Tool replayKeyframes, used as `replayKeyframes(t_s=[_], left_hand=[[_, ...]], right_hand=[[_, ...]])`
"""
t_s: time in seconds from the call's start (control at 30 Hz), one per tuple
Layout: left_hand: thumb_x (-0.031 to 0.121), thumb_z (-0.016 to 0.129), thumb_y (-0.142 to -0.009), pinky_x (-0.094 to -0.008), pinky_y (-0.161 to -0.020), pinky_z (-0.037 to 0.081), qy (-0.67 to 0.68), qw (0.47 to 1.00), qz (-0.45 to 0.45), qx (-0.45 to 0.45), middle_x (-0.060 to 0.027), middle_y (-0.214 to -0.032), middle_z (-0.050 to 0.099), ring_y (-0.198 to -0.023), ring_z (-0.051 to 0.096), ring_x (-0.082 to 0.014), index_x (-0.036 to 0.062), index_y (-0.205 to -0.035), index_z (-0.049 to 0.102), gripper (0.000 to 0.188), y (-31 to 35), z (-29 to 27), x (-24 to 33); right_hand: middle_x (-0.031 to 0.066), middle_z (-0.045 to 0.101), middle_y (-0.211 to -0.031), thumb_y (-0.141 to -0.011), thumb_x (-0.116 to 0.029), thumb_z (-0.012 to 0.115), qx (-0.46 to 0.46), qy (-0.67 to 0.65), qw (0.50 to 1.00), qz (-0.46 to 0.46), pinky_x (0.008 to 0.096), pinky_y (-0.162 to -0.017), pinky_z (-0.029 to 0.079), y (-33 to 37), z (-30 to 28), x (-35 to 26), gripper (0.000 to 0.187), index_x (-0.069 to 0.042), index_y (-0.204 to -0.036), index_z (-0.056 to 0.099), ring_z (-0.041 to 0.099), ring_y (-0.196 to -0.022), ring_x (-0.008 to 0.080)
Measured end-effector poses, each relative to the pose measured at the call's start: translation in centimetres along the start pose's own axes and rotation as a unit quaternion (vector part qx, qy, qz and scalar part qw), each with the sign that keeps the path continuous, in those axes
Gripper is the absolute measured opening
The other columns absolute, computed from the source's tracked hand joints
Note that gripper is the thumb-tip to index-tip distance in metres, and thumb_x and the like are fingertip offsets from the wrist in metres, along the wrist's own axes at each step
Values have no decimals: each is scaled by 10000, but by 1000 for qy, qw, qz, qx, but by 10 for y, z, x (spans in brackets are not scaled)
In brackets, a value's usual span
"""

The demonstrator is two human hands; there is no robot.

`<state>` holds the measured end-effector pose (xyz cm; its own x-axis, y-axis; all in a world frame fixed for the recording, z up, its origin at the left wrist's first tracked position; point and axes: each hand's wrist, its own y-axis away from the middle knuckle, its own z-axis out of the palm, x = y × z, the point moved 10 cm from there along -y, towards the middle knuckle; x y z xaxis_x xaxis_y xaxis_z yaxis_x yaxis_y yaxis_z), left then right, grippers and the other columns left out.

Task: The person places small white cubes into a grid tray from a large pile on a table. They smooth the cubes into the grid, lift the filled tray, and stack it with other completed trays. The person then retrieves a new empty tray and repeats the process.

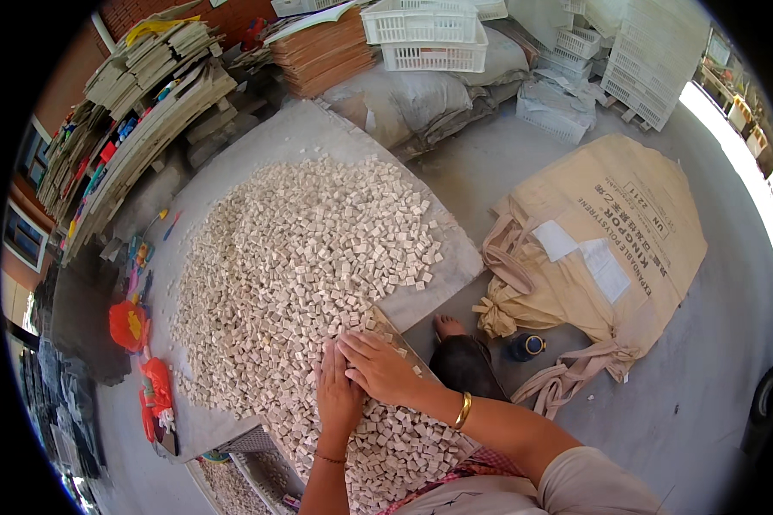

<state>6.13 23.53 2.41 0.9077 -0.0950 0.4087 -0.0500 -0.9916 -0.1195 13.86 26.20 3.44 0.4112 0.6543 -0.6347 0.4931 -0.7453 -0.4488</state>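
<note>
A broad heap of small pale cube-shaped blocks covers much of the light grey tabletop before me. My left hand lies on the near part of the heap, its fingers stretched forward. From the right, my right hand rests on the blocks too, fingers extended and their tips meeting the left hand. Under the palms the blocks are hidden, so I cannot see whether any are caught there. A narrow wooden edge runs beside the right hand, and more blocks spread toward my lap.
A large tan sack lies on the floor at right, with a dark round-topped bottle beside it. Below the table's left corner stands a crate near more blocks. Red plastic bags hang along the left edge. White crates stand behind.
</note>
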Motion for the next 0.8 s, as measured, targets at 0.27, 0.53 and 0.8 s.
replayKeyframes(t_s=[0.27,0.53,0.8], left_hand=[[120,579,-819,-557,-1062,254,-56,997,53,3,-247,-1336,430,-1255,388,-430,-38,-1377,353,622,62,-9,40],[168,627,-773,-590,-1081,199,28,998,24,-48,-232,-1351,429,-1268,400,-397,-57,-1362,355,687,121,9,58],[367,706,-756,-626,-1066,188,28,981,99,-164,-237,-1401,361,-1295,369,-404,-10,-1378,358,806,157,21,82]], right_hand=[[160,512,-1220,-817,-206,633,-50,-61,997,26,454,-1034,326,52,-16,-34,533,29,-1267,471,487,-1138,320],[188,503,-1148,-842,-152,559,-74,-72,994,-38,425,-992,387,99,-39,-64,411,64,-1187,497,496,-1089,333],[183,510,-1159,-812,-122,558,-109,-62,991,-50,430,-979,415,148,-63,-70,373,49,-1144,544,507,-1108,346]])
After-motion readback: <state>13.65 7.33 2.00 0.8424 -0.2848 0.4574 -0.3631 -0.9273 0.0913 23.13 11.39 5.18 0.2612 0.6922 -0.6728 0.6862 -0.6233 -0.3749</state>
